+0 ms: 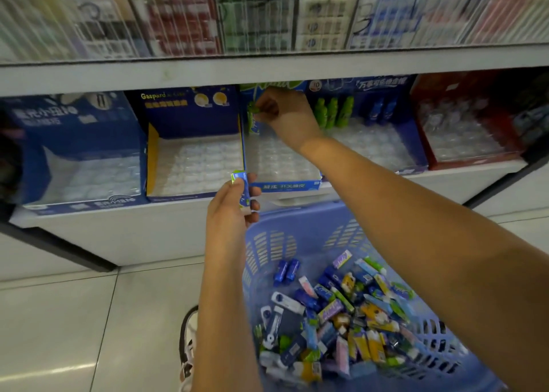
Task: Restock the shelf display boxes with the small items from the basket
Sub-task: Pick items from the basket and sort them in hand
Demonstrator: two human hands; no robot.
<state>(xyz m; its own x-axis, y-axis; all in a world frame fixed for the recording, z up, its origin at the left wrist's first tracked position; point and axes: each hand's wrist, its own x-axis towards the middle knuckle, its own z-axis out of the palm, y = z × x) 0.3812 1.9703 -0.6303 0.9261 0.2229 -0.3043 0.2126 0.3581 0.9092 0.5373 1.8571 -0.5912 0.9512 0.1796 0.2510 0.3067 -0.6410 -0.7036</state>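
Head view, looking down at a low white shelf (118, 237) with a row of open display boxes.

- Right hand (286, 115): reached into the back of the middle box (285, 186), fingertips pinching a small green item (252, 108). The item is at the box's back left corner, above the clear plastic tray. Blurred, so I cannot tell whether it touches the tray.
- Left hand (230, 210): held just in front of the shelf edge, above the basket's near-left rim. Fingers curled round a small pack (242, 189), blue, white and green, standing upright in the grip, with its top poking out above the thumb.
- Basket (267, 249): blue slotted plastic, on the floor below the shelf and under the right forearm. It holds a loose heap of small items (341, 317), with wrappers in blue, yellow, pink, green and purple.
- Yellow-lined box (193, 118): left of the middle box and touching it, showing only its clear tray.
- Far-left blue box (74, 118): also shows only its tray.
- Blue box on the right (413, 142): a few green bottles (334, 112) and blue bottles (383, 111) stand at its back.
- Red box (463, 88): furthest right, contents clear and hard to make out.
- Upper shelf: hanging packets (184, 20), too blurred to read.
- Floor: pale tiles (59, 317). A shoe (188, 347) shows beside the left forearm.
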